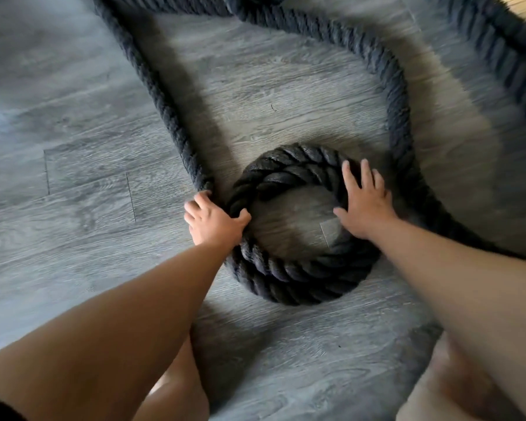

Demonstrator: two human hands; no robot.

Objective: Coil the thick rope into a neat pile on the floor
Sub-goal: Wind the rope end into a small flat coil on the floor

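While the thick rope (286,278) lies ringed on the grey floor (73,183), the left hand (214,221) grips the ring's left edge and the right hand (366,205) rests flat, fingers spread, opposite.

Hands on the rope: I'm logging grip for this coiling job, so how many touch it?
2. The left hand grips the left side of the rope coil; the right hand lies flat, fingers straight, on its right side. Neither is hidden.
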